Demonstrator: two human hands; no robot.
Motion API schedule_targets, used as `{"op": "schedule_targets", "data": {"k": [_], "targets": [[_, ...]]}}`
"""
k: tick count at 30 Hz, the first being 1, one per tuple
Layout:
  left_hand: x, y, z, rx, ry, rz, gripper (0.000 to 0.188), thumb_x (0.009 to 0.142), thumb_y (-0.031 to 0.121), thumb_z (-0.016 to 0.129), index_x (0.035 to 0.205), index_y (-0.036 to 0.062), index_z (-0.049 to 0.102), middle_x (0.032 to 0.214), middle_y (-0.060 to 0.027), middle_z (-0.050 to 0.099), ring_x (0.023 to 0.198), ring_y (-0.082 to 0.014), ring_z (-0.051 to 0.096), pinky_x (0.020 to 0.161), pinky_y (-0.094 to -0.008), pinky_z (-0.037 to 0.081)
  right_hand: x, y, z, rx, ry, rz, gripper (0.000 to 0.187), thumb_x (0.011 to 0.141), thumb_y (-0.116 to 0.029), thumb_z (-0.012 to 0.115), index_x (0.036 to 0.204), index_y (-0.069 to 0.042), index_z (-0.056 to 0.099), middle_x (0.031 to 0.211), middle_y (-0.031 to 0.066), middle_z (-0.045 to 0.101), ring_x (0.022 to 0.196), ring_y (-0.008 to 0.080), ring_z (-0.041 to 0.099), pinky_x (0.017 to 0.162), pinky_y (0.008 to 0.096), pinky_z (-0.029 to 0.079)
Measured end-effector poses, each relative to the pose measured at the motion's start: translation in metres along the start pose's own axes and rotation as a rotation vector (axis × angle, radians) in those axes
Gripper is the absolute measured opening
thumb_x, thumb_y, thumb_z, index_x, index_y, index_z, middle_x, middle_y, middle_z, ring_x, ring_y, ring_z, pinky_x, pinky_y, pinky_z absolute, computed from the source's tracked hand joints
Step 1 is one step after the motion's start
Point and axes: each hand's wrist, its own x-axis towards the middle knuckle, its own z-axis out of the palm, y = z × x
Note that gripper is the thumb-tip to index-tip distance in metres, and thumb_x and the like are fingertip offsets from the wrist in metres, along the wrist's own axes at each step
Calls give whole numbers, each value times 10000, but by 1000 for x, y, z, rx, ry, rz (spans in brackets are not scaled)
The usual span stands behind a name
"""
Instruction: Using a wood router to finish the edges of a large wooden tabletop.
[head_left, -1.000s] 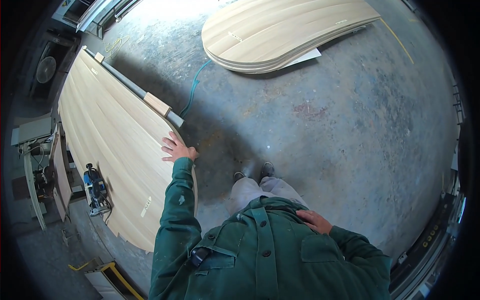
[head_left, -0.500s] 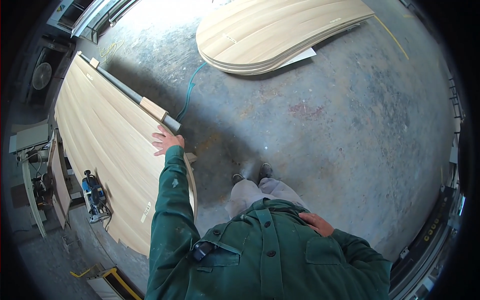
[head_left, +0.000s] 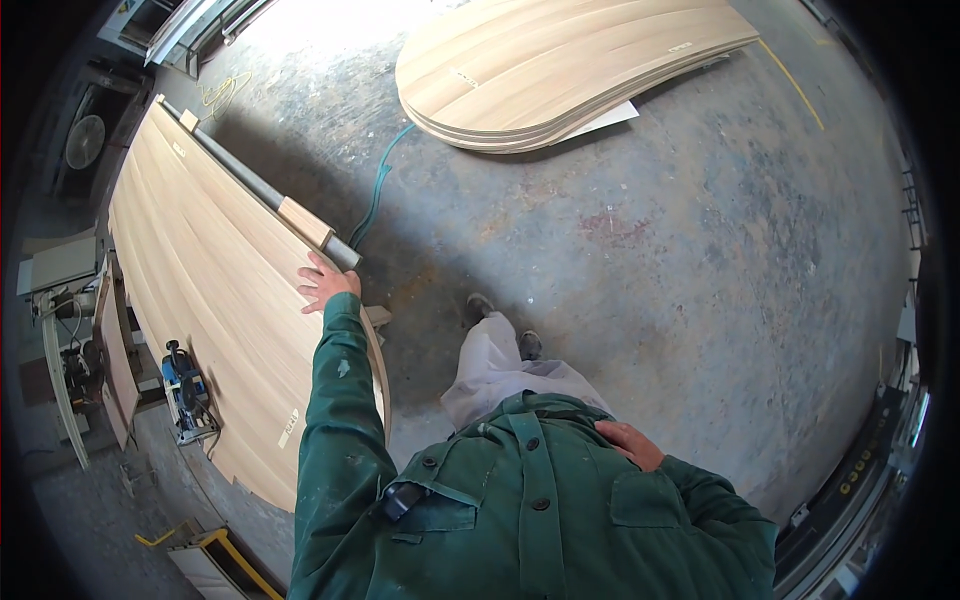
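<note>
My left hand (head_left: pixel 325 284) lies with fingers spread on the curved edge of a large light wood-grain panel (head_left: pixel 210 260), which rests at my left. Just beyond that hand, a grey metal rail (head_left: pixel 343 251) and a small wood block (head_left: pixel 305 222) run along the panel's side. A blue power tool (head_left: pixel 186 390), perhaps a jigsaw, stands at the panel's left edge. My right hand (head_left: pixel 632 443) rests against the front of my green jacket at the waist. Its fingers are partly hidden, and nothing shows in it.
A stack of curved wood panels (head_left: pixel 570 70) lies ahead, a white sheet (head_left: pixel 600 122) poking out beneath. A teal hose (head_left: pixel 376 190) crosses the floor between stack and panel. At far left are a fan (head_left: pixel 85 143) and a workshop machine (head_left: pixel 70 310). A yellow-edged item (head_left: pixel 225 560) is at lower left.
One of my feet has stepped forward and left, toward the panel. My left hand stays on the panel edge, and my right hand stays at my waist.
</note>
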Motion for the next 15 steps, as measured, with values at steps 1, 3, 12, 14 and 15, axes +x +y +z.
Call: {"op": "schedule_targets", "data": {"k": [1,3,12,14,15], "targets": [[5,1,0,-8,16,17,944,761,314,620,1509,233,52,1529,-185,117,1357,-486,197,964,-753,237,7,2,-6,-6,-13,-5,419,942,-180,479,1339,-113,364,1412,201,366,1235,404,421,1007,484,381],[16,3,1,1,9,-6,958,748,325,637,1507,256,57,1533,-164,118,1362,-471,195,965,-753,232,21,6,-16,-4,-35,-10,416,937,-169,486,1332,-120,365,1411,204,364,1232,412,424,995,494,391],[62,14,0,27,-18,10,950,737,251,626,1508,200,74,1519,-208,129,1333,-515,205,959,-743,255,106,51,-71,240,-135,435,523,937,-309,469,1386,-50,400,1388,175,432,1287,321,401,1088,386,306],[64,14,-1,40,-25,-3,950,734,241,630,1509,193,81,1519,-210,130,1327,-518,210,957,-741,261,129,59,-83,328,-116,564,524,935,-319,474,1377,-45,411,1390,176,434,1291,325,398,1088,392,307],[65,14,-1,30,-7,26,950,733,237,630,1509,186,84,1518,-215,133,1324,-516,217,957,-736,268,141,64,-94,330,-147,539,524,935,-319,474,1377,-45,411,1390,176,434,1291,325,398,1088,392,307]]}}
